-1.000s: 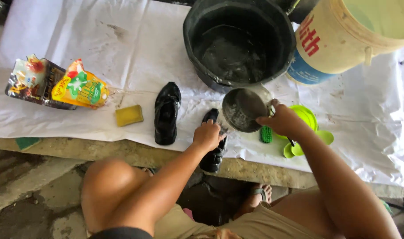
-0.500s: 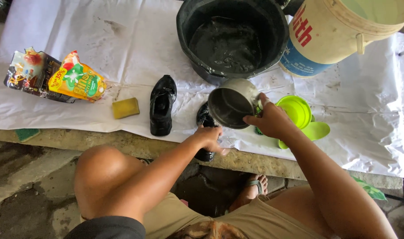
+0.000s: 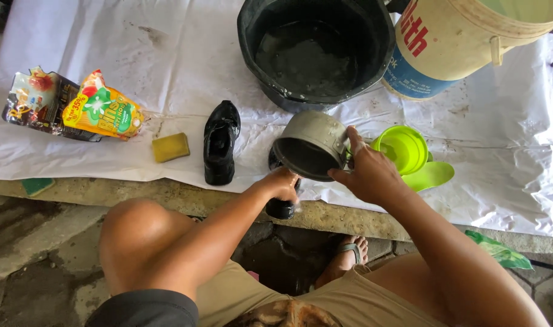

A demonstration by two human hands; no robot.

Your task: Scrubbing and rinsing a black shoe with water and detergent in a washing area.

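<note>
Here the right hand grips a tilted metal pot, hiding the shoe the left hand clasps.

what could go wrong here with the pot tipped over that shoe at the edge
The metal pot, tilted in the right hand, may splash water past the black shoe onto the person's lap. The left hand holds that wet shoe over the ledge edge, so it might slip and drop. Runoff could also reach the yellow sponge.

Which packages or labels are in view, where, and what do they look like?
Orange pouch: far left on the white sheet, crumpled, orange, green and red.
Dark pouch: partly under the orange pouch, glossy, mostly dark.
Bucket: top right, tilted, cream with red lettering and a blue band.
</note>
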